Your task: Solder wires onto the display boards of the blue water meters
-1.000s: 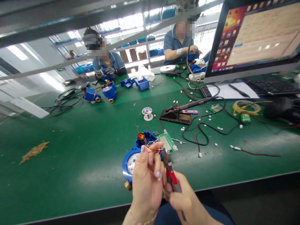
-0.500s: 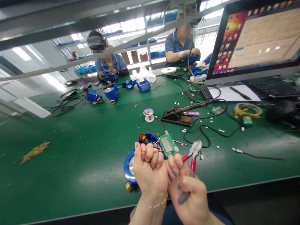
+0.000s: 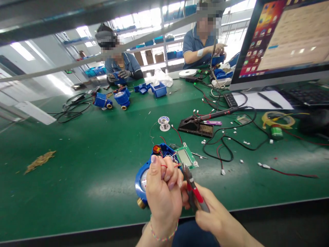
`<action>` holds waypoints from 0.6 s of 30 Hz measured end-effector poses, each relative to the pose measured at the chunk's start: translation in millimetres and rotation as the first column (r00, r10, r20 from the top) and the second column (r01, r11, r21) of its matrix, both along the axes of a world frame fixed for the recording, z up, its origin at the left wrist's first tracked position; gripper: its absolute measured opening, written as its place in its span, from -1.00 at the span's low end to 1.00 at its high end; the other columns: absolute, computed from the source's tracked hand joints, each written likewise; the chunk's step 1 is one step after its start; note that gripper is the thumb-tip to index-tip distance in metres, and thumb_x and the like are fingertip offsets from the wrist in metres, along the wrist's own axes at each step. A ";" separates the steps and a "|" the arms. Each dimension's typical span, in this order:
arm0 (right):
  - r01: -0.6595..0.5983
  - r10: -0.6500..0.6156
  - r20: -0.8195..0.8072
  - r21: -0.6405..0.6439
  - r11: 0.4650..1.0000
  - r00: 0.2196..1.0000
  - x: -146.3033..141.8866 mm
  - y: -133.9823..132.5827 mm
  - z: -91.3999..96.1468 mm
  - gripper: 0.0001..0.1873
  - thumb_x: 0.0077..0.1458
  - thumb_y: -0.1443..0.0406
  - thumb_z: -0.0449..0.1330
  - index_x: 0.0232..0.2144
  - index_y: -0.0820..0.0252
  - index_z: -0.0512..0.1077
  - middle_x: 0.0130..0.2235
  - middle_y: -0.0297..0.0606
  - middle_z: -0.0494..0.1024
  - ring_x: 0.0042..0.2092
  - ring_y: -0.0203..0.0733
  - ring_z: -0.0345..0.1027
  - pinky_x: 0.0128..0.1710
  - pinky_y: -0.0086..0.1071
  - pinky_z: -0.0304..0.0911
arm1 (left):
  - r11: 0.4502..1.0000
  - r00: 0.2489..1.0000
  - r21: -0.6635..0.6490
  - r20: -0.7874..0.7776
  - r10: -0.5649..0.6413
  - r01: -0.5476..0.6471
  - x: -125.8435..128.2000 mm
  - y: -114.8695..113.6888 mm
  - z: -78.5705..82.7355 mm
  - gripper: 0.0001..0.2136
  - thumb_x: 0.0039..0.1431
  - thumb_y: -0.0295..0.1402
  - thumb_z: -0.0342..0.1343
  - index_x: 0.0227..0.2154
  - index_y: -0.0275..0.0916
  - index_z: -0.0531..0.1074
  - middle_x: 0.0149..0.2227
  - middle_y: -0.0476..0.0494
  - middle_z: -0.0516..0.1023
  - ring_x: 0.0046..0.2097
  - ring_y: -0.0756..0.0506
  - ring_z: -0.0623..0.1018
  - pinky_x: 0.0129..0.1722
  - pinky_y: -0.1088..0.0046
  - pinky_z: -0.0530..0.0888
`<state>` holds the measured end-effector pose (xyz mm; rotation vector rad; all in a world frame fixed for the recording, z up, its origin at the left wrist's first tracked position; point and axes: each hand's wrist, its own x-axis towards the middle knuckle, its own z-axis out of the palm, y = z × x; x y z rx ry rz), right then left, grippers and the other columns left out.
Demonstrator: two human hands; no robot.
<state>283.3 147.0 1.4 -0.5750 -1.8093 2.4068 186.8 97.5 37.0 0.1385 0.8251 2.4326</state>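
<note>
A blue water meter (image 3: 141, 178) lies near the front edge of the green bench, its cover off and a small green circuit board with a display (image 3: 186, 157) hanging from it by thin wires. My left hand (image 3: 163, 190) is closed above the meter, pinching a thin red wire (image 3: 167, 166) between its fingers. My right hand (image 3: 208, 212) grips red-handled cutters (image 3: 193, 188), whose jaws point up at the wire just beside my left fingers.
A solder spool (image 3: 163, 122) and a soldering iron on its black stand (image 3: 196, 126) sit beyond the meter, among loose cables and white connectors. A monitor (image 3: 285, 37) and keyboard (image 3: 305, 96) stand at right. Two other workers sit across the bench with blue meters (image 3: 122, 97) and bins.
Half a second ago the cutters pointed away to the right with my fists together; now my right hand has swung the jaws back to the red wire held by my left hand.
</note>
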 end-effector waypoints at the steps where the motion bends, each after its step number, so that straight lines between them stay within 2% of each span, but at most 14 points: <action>1: -0.010 0.010 0.009 0.013 1.000 1.000 0.3 1.4 4.3 -0.63 -0.37 0.31 -0.04 -0.36 0.22 0.24 -0.43 -0.34 0.21 -0.33 -0.21 0.07 -0.33 -0.37 0.03 | 1.000 1.000 -0.003 -0.004 -0.027 0.027 0.0 -0.3 0.1 -0.61 0.28 -0.32 -0.17 -0.69 -0.25 0.11 -0.69 0.12 -0.01 -0.67 0.09 -0.06 -0.70 0.63 0.15; 5: -0.022 0.022 -0.006 0.054 0.998 1.000 0.8 5.3 12.8 -0.68 -0.36 0.33 -0.04 -0.40 0.21 0.25 -0.45 -0.34 0.23 -0.33 -0.21 0.10 -0.34 -0.38 0.05 | 0.996 0.996 -0.032 -0.002 -0.086 0.086 0.1 -1.1 0.9 -0.61 0.27 -0.32 -0.16 -0.70 -0.25 0.12 -0.70 0.12 -0.01 -0.68 0.10 -0.06 -0.70 0.63 0.16; 12: -0.019 0.018 0.008 0.061 0.998 1.000 -0.2 6.3 6.9 -0.70 -0.38 0.33 -0.04 -0.44 0.20 0.24 -0.46 -0.34 0.25 -0.34 -0.21 0.12 -0.36 -0.38 0.07 | 0.995 0.994 -0.023 0.031 -0.100 0.101 -2.7 -3.4 -0.7 -0.61 0.28 -0.32 -0.19 -0.69 -0.26 0.13 -0.69 0.12 0.00 -0.67 0.10 -0.07 -0.71 0.63 0.20; 18: -0.040 0.035 0.045 0.118 0.992 0.998 -0.4 7.0 9.3 -0.70 -0.37 0.33 -0.05 -0.42 0.20 0.24 -0.43 -0.33 0.26 -0.35 -0.23 0.12 -0.38 -0.39 0.05 | 0.992 0.992 -0.048 0.034 -0.118 0.119 -3.6 -5.5 -2.1 -0.62 0.27 -0.33 -0.16 -0.68 -0.26 0.13 -0.70 0.12 0.01 -0.68 0.11 -0.07 -0.75 0.66 0.14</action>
